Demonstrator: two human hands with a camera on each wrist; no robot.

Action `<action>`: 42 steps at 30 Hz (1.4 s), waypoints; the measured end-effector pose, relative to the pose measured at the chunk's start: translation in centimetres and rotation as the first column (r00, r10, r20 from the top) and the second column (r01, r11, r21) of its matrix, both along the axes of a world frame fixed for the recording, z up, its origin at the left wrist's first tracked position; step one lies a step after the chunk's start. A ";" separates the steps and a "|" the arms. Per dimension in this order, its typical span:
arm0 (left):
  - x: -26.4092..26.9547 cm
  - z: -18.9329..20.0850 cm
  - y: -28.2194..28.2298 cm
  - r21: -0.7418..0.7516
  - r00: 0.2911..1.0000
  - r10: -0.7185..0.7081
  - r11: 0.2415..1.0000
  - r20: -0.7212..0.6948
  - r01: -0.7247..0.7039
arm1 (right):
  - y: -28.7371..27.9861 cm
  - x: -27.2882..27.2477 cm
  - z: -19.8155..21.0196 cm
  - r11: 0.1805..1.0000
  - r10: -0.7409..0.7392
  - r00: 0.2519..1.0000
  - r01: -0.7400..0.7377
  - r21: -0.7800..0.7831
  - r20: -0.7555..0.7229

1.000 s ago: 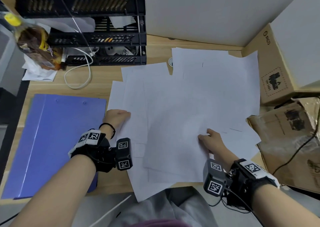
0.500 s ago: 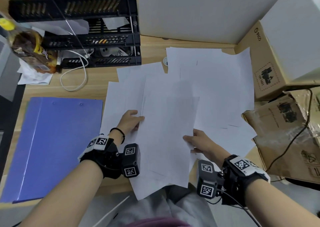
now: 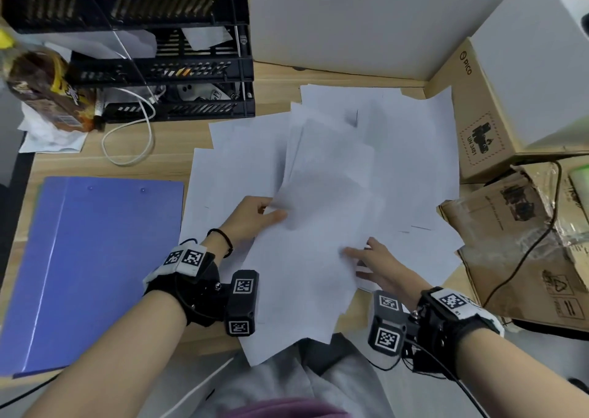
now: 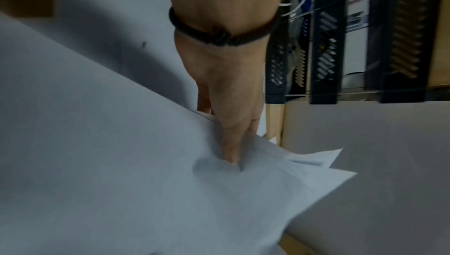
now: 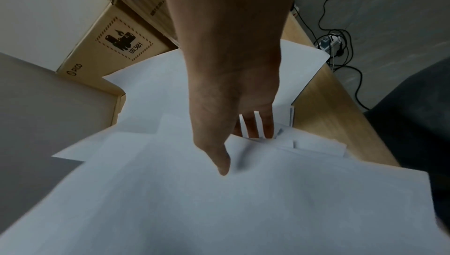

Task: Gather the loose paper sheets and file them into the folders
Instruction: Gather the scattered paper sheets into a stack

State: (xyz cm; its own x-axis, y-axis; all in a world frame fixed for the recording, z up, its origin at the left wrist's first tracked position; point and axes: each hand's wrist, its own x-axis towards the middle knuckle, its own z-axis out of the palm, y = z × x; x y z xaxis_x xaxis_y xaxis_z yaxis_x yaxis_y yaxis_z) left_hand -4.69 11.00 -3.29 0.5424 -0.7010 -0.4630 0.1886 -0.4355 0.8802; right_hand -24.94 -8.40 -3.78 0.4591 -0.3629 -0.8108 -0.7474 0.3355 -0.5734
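Sheets: a bunch of white sheets is lifted and fanned between both hands over the desk; its far part is blurred. More loose sheets lie spread flat beneath and to the right.
Left hand: the left hand reaches in from the left and pinches the bunch's left edge, thumb on top, fingers underneath; the left wrist view shows the thumb pressed into the paper.
Right hand: the right hand takes the bunch's near right edge, thumb over the top sheet, fingers slipped under it, held loosely.
Folder: a blue folder lies closed and flat to the left, apart from the bunch.
Around: black trays stand at the back left, cardboard boxes at the right.
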 end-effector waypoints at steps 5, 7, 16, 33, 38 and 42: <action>2.4 5.5 1.0 -0.093 0.994 0.082 0.993 0.068 -0.075 | -0.4 4.4 2.2 0.996 -0.018 0.982 0.034 -0.083 0.186; 3.2 6.7 1.5 -0.114 0.985 0.143 0.985 0.093 -0.132 | -0.2 6.5 3.9 0.988 -0.008 0.952 0.054 -0.142 0.305; 4.9 6.9 4.0 -0.205 0.938 0.311 0.938 0.150 -0.279 | 0.2 11.5 8.4 0.953 0.118 0.880 0.030 -0.300 0.461; 3.3 11.6 2.0 -0.405 0.846 0.528 0.793 0.080 -0.456 | 1.8 13.4 13.2 0.971 0.083 0.760 0.085 -0.225 0.645; 0.0 6.2 2.5 -0.127 0.887 0.462 0.880 0.005 -0.458 | 4.0 10.0 7.4 0.985 0.116 0.876 -0.042 -0.164 0.468; 0.1 6.8 2.4 -0.169 0.875 0.485 0.864 0.019 -0.475 | 4.1 10.4 7.5 0.979 0.114 0.880 -0.020 -0.203 0.462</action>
